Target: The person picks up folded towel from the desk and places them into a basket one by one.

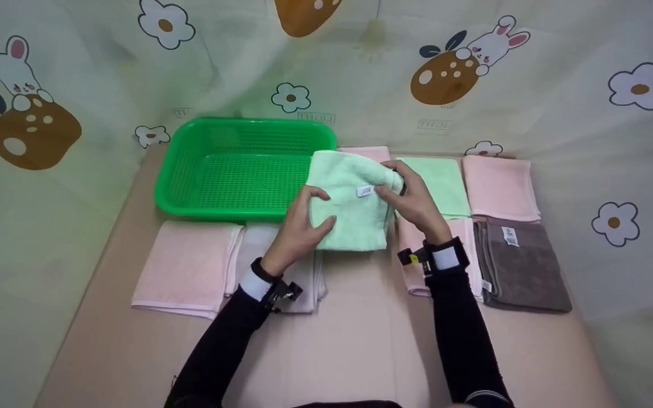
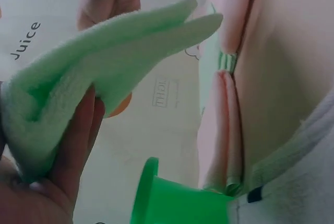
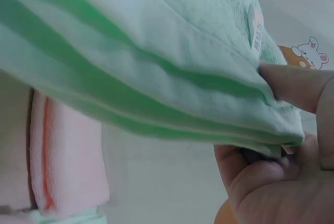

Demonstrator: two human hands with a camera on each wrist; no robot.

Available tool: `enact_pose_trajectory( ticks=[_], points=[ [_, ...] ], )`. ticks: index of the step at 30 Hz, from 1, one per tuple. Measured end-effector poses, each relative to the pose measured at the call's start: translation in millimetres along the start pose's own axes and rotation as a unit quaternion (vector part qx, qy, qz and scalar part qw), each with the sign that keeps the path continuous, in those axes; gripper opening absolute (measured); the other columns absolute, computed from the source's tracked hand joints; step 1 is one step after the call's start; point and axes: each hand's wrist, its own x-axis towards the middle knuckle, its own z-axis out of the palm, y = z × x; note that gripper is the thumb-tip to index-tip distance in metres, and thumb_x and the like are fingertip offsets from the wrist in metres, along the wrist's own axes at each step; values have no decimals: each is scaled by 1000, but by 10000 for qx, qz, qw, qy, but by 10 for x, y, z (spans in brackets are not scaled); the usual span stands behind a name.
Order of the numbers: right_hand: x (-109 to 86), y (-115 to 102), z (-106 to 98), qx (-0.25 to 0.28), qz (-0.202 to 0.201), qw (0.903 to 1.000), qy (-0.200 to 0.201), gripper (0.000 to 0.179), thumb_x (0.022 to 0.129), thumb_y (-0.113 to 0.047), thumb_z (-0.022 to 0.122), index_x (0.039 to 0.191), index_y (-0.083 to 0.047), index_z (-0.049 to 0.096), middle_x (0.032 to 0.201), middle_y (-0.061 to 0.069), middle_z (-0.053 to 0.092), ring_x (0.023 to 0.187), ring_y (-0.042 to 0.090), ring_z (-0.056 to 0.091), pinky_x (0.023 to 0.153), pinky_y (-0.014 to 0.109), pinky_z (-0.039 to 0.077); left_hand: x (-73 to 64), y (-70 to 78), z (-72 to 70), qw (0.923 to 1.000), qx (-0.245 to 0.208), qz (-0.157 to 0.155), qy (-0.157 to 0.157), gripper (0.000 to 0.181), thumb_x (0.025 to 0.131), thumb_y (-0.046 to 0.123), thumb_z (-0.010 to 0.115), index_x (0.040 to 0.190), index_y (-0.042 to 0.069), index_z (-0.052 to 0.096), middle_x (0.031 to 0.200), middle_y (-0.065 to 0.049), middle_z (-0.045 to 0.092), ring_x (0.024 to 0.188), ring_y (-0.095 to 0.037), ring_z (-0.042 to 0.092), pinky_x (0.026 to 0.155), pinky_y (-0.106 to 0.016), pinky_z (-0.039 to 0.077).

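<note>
A folded mint-green towel [image 1: 346, 218] with a small white label is held up above the table between both hands. The left hand [image 1: 299, 229] grips its left side, thumb on the near face and fingers behind. At the upper right corner, the right hand [image 1: 414, 198] pinches the towel between thumb and fingers. In the left wrist view, the green towel [image 2: 104, 57] shows as a thick fold in the left hand [image 2: 57, 187]. The right wrist view shows the stacked layers of the towel [image 3: 182, 78] at the edge by the right hand [image 3: 282, 172].
A green plastic basket [image 1: 236, 181] stands at the back left. Folded pink [image 1: 187, 260] and grey-white towels [image 1: 301, 283] lie in front of it. On the right lie a green towel [image 1: 437, 184], a pink towel [image 1: 502, 187] and a dark grey towel [image 1: 528, 266]. A printed curtain [image 1: 360, 73] surrounds the table.
</note>
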Motion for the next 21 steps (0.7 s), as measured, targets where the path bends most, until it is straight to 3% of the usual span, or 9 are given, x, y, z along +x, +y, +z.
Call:
enact_pose_trajectory(
  ticks=[7,14,21],
  points=[
    [31,100,19,423,-187,9989,59,49,97,-11,71,143,-7,53,134,12,59,117,23,61,92,30,54,37,28,-41,9999,56,144,-11,38,90,3,72,123,0,54,126,-15,58,126,-29,55,113,-42,40],
    [38,60,46,331,-38,9994,32,50,98,-6,68,145,-1,50,134,16,57,116,23,60,91,28,53,25,9,-67,9999,-23,59,-88,38,91,3,71,125,0,55,128,-16,58,128,-29,54,114,-43,39],
    [229,-20,88,-15,-109,9998,149,53,97,-19,73,145,-11,53,136,11,59,117,22,59,92,32,53,196,10,-264,9998,-139,114,-100,45,93,2,71,135,1,56,138,-13,61,137,-25,52,118,-40,37]
  ],
)
